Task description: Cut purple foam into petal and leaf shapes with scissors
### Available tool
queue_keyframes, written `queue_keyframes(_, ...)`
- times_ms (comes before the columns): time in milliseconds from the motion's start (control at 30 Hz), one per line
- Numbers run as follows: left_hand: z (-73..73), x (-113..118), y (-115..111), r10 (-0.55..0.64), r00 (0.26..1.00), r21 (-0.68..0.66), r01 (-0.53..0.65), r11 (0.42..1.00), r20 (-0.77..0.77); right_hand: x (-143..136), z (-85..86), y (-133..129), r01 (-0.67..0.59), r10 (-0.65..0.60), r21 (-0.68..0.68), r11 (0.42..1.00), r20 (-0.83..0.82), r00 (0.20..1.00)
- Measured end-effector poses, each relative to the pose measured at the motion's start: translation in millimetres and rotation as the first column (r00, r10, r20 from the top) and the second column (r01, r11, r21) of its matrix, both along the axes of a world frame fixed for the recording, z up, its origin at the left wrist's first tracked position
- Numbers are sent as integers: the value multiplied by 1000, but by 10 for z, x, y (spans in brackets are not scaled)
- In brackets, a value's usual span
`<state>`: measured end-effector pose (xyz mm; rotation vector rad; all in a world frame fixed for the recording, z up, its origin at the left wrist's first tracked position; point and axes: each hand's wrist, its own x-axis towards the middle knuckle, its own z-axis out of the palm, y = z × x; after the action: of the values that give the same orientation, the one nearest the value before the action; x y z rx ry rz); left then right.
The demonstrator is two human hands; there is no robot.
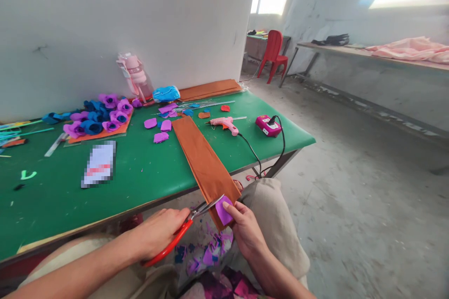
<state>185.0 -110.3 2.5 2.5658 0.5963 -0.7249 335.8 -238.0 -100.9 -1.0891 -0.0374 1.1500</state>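
Note:
My left hand [163, 229] is closed around the red handles of a pair of scissors [175, 241]. The blades are parted and reach across a long folded strip of brown crepe paper [206, 163]. In my right hand [245, 226], a purple petal-shaped piece of paper [223, 210] is pinched against the lower end of the strip, thumb on top. The upper blade lies by the top left edge of the purple piece. From the green table [147, 196], the strip hangs over the front edge towards my lap.
A pink glue gun [226, 124] is wired to a magenta power socket [268, 126]. Purple and blue paper flowers [93, 119] sit at the left, near a pink bottle [132, 72]. Several cut purple pieces [161, 137] lie mid-table. Paper scraps [208, 257] litter the floor.

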Motion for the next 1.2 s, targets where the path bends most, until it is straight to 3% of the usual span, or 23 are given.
queue_keyframes(367, -67, 60, 71, -117, 993, 100, 114, 988, 23, 19, 34, -23, 4, -4, 5, 1000, 4, 1000)
queue_keyframes(567, 27, 89, 79, -115, 992, 81, 118, 990, -43, 20, 20, -24, -9, 10, 32, 999, -15, 1000)
queue_keyframes(833, 107, 146, 203, -162, 987, 53, 161, 985, 2, 45, 68, -50, 9, -9, 30, 1000, -12, 1000)
queue_keyframes(1200, 42, 291, 225, -200, 980, -39, 201, 979, 20, 70, 82, -69, -17, 17, 79, 997, -1, 1000)
